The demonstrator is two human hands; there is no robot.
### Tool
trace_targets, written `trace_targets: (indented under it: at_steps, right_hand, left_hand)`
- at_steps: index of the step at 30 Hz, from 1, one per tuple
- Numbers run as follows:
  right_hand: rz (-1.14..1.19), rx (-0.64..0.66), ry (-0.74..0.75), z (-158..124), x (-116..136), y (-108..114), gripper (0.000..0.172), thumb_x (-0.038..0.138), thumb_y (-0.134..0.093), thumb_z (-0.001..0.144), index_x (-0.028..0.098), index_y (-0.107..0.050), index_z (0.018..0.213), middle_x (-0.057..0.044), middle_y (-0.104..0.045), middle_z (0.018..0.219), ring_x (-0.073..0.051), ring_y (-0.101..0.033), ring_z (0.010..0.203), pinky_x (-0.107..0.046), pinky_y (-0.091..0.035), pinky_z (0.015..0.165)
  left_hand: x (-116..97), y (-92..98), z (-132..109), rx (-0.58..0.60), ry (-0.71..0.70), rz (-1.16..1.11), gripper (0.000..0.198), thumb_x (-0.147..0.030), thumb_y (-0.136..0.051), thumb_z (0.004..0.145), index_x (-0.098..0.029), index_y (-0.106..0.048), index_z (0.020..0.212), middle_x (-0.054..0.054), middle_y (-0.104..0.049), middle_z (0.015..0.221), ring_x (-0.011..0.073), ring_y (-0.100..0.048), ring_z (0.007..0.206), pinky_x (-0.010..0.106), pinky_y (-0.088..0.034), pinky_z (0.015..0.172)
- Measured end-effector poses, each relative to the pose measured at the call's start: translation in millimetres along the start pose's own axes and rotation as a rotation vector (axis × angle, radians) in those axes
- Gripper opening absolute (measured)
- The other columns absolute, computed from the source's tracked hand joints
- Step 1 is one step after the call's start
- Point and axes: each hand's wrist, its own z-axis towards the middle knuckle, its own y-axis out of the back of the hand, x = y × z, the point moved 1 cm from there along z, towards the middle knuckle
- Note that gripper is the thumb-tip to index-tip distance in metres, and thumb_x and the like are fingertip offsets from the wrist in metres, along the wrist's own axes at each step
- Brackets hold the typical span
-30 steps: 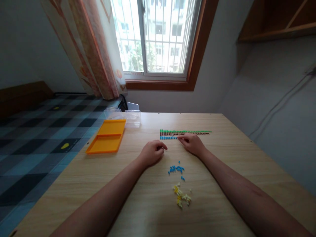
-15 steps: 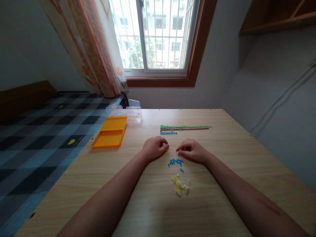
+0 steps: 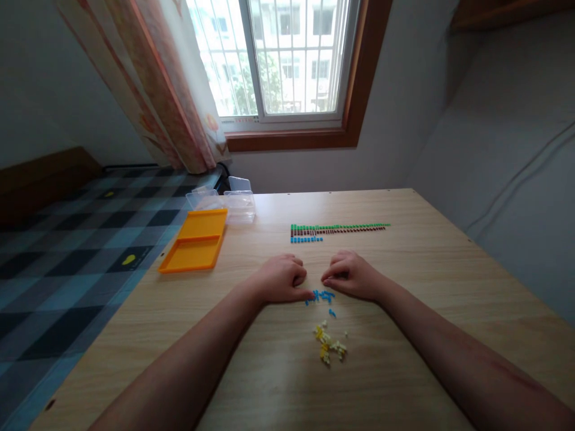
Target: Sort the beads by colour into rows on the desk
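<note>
A small pile of tiny blue pieces [image 3: 324, 296] lies on the wooden table [image 3: 251, 383]. My left hand [image 3: 283, 279] rests at its left edge, thumb stretched onto the nearest pieces and the other fingers curled, with a gap between. Just above the pile, my right hand [image 3: 349, 274] has thumb and fingertips pressed together; whatever they hold is hidden. Beyond both hands run a row of green pieces [image 3: 332, 227], a row of dark brown pieces [image 3: 350, 230] and a shorter row of blue pieces [image 3: 306, 240]. Nearer me is a pile of pale and bright yellow pieces [image 3: 330, 346].
An orange two-part tray [image 3: 191, 254] lies at the table's left edge. Clear plastic boxes [image 3: 239, 207] stand behind it at the far left corner. A bed with a checked cover [image 3: 90, 239] borders the table on the left; a window [image 3: 287, 60] is ahead.
My left hand has moved slightly nearer me, its thumb reaching out to the blue pile. The blue piece that showed at my right fingertips is out of sight. The view has shifted a little.
</note>
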Motion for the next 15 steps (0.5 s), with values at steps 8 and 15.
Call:
trace_targets:
  at_steps: [8,15]
  right_hand:
    - [-0.010,-0.008,-0.006,-0.5,-1.0,-0.8,0.016,0.033,-0.065,0.088,0.027,-0.078,0.083,-0.002,-0.068,0.070,-0.016,-0.057,0.068,-0.031,-0.041,0.072]
    - [0.013,0.013,-0.020,-1.7,-0.7,1.1,0.018,0.034,-0.062,0.090,0.026,-0.078,0.087,-0.003,-0.068,0.071,-0.016,-0.059,0.070,-0.030,-0.042,0.072]
  left_hand:
    - [0.7,2.6,0.1,0.012,0.026,-0.063,0.040,-0.043,-0.069,0.081,-0.019,-0.049,0.056,-0.001,-0.053,0.065,0.0149,-0.049,0.065,0.028,-0.033,0.062]
    - [3.6,0.5,-0.4,-0.026,0.028,-0.080,0.040,-0.038,-0.060,0.088,-0.018,-0.048,0.056,-0.001,-0.051,0.064,0.0135,-0.049,0.064,0.027,-0.033,0.062]
